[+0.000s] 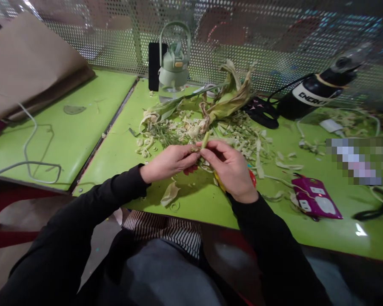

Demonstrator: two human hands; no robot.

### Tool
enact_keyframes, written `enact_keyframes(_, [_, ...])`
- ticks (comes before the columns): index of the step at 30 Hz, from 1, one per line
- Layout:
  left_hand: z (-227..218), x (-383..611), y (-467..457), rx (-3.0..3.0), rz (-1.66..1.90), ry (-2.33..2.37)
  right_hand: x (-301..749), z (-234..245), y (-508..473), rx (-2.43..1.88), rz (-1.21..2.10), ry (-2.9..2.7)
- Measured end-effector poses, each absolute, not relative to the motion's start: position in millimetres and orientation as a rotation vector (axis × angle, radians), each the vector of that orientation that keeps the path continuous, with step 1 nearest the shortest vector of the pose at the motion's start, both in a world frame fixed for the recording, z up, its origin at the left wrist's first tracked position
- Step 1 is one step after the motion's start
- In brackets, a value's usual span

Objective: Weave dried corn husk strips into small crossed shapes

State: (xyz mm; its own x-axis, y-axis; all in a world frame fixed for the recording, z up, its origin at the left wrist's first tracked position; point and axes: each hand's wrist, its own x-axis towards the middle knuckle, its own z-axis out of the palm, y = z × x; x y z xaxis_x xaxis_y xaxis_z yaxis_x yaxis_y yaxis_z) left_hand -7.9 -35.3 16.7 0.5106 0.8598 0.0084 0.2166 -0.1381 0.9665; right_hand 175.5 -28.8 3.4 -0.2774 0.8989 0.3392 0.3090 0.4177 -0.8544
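Note:
My left hand (170, 162) and my right hand (232, 171) meet over the near part of the green table, fingers pinched together. Between the right thumb and fingers sticks up a short pale-green strip of corn husk (205, 139). The left fingertips are closed at its lower end, partly hidden. Just beyond the hands lies a heap of shredded husk scraps (191, 127), with large dry corn husk leaves (232, 100) on top. Partly covered by my right hand is a red and yellow object (252, 177) whose kind I cannot make out. One loose husk piece (170, 194) rests near the table edge.
A green water bottle (174, 72) and a black phone-like slab (153, 66) stand by the perforated screen (115, 38). Rightward are a black bottle (309, 95), black scissors handles (263, 112) and a purple power strip (317, 197) with cables. Brown paper (35, 63) lies left.

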Motion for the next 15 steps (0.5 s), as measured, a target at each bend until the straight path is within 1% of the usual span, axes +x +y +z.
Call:
enact_keyframes(4, [18.6,-7.1,-33.8,1.461,0.679,0.94,171.8,3.7,-34.6,-0.977,0.325,-1.923])
enact_keyframes(7, [19.4,-9.2,-32.8,1.268,0.656,0.876,171.8,3.0,-37.4,-0.802,-0.004,-2.04])
enact_keyframes(10, [17.9,-11.9,-32.5,1.154,0.634,0.813,174.9,1.4,-36.0,-0.688,-0.021,-2.132])
enact_keyframes(15, [15.5,-11.4,-32.8,1.089,0.618,0.812,177.2,-0.3,-32.3,-0.743,0.094,-2.158])
